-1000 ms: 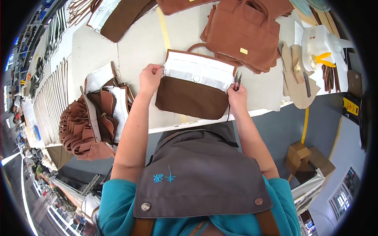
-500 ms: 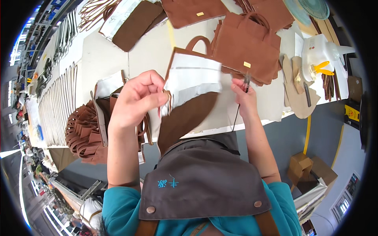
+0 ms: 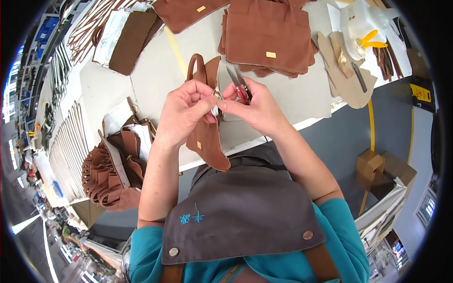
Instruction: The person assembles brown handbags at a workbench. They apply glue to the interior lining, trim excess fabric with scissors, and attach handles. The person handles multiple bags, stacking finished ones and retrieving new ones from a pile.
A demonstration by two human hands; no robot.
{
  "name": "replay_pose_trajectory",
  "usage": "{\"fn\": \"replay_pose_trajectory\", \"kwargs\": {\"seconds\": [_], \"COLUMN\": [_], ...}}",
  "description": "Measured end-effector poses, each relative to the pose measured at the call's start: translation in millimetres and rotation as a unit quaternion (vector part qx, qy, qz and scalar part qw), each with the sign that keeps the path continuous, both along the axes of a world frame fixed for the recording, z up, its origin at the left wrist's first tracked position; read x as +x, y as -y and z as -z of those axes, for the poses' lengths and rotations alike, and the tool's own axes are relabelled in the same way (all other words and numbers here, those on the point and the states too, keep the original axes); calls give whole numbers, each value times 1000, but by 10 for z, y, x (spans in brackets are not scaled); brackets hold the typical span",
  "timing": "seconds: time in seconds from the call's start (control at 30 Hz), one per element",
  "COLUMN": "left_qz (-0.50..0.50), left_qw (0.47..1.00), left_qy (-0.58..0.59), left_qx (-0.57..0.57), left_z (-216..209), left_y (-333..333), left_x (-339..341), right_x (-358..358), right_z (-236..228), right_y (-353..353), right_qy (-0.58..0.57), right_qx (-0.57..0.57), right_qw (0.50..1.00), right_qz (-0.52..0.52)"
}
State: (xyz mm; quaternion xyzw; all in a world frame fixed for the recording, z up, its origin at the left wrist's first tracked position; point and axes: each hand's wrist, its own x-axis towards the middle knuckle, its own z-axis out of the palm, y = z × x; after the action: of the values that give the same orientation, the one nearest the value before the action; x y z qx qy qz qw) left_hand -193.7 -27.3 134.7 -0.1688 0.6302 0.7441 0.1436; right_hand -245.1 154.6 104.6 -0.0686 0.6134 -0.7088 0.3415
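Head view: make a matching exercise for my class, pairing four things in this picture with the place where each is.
Things:
1. snips
2. brown bag
3. yellow-handled tool
4. cardboard box

Places:
A. on the floor, at the person's right
B. in the right hand
C. far right of the table
D. pinched by both hands, left hand included

Pairs: 1-B, 2-D, 3-C, 4-A

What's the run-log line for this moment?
left hand: pinches brown bag | right hand: holds thread snips, pinches bag | worktable
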Motion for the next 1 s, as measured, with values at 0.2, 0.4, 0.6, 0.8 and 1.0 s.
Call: {"fn": "replay_pose_trajectory", "kwargs": {"seconds": [0.2, 0.4, 0.6, 0.8, 1.0], "left_qz": [5, -2, -5, -55, -10], "left_qw": [1000, 990, 978, 973, 928], "left_qy": [-1, 25, 38, -25, -57], "left_qx": [-29, -141, -207, -224, -367], "left_z": [-104, -486, -565, -421, -438], "left_y": [229, 392, 603, 496, 253], "left_x": [28, 192, 322, 355, 111], "right_x": [11, 113, 153, 101, 11], "right_z": [-50, -151, -187, -171, -190], "right_y": [239, 633, 852, 812, 657], "right_qy": [9, 34, -17, -51, -18], "right_qx": [-27, -109, -87, -52, -66], "right_qw": [1000, 993, 996, 997, 997], "right_qz": [-11, 6, -13, -33, 34]}}
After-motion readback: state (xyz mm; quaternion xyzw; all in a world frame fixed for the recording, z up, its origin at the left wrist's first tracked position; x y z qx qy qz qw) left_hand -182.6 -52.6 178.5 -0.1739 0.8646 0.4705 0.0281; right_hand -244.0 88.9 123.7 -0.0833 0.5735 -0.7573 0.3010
